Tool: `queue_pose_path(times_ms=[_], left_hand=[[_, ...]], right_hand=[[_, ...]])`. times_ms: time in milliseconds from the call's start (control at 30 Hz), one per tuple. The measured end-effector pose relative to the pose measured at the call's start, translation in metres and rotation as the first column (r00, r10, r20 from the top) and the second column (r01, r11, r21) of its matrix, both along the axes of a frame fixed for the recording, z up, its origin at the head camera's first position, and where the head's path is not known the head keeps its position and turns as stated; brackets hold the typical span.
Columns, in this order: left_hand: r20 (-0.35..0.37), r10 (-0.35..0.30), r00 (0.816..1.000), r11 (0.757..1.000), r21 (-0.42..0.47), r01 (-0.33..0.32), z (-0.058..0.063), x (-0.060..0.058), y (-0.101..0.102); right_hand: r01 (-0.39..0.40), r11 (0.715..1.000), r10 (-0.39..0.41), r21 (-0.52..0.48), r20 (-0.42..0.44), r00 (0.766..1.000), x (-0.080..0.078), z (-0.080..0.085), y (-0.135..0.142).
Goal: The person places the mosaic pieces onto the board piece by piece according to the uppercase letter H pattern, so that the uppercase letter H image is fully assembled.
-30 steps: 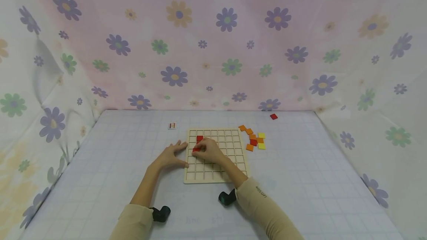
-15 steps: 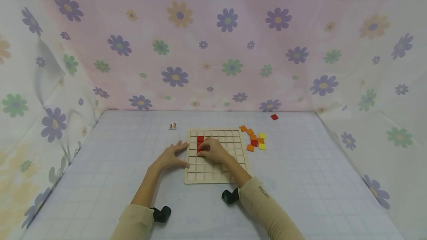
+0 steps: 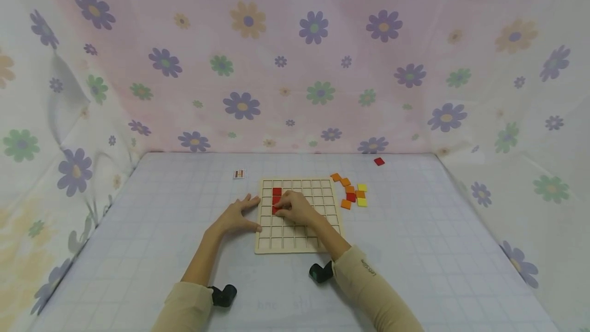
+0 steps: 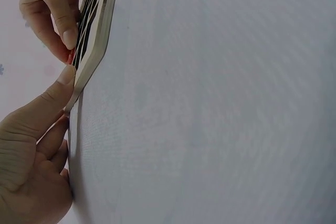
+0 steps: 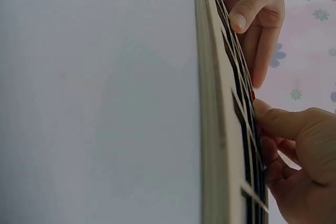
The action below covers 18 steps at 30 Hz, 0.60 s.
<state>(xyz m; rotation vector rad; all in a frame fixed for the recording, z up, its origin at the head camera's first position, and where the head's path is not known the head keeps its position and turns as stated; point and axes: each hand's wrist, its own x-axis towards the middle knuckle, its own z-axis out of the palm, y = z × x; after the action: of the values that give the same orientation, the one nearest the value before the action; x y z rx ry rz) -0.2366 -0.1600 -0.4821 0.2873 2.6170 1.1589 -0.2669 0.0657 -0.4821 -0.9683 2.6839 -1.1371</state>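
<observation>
My right hand is over the wooden grid board, its thumb and index finger at a small red square tile that they partly cover. That tile is in line below two other red tiles, the top one fully visible. My left hand has its fingers spread, with fingertips and thumb touching the board's left edge. In the left wrist view a sliver of red shows beneath the fingers of the right hand. Seen from the right wrist, the right hand pinches low over the grid.
Right of the board lie several loose orange tiles, yellow tiles and a red tile. Another red tile lies at the table's back edge. A small printed pattern card is beyond the board's left corner.
My right hand has shifted slightly right with the red tile, which now lines up under the other red tiles. The left hand has stayed at the board's edge.
</observation>
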Motion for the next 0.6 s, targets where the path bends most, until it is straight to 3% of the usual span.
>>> queue_pose_path(times_ms=[233, 467, 600], left_hand=[[0.002, 0.003, 1.0, 1.0, 0.007, -0.003, 0.001, 0.0, 0.0], [0.002, 0.006, 1.0, 1.0, -0.005, -0.006, 0.0, 0.001, 0.001], [0.003, 0.012, 1.0, 1.0, -0.009, -0.012, -0.001, 0.001, 0.002]], right_hand=[[0.141, 0.989, -0.142, -0.033, -0.012, 0.99, -0.003, -0.004, 0.002], [0.091, 0.986, -0.088, -0.143, 0.023, 0.996, -0.008, -0.002, 0.02], [0.143, 0.96, -0.156, -0.239, -0.035, 0.987, -0.025, -0.001, 0.05]])
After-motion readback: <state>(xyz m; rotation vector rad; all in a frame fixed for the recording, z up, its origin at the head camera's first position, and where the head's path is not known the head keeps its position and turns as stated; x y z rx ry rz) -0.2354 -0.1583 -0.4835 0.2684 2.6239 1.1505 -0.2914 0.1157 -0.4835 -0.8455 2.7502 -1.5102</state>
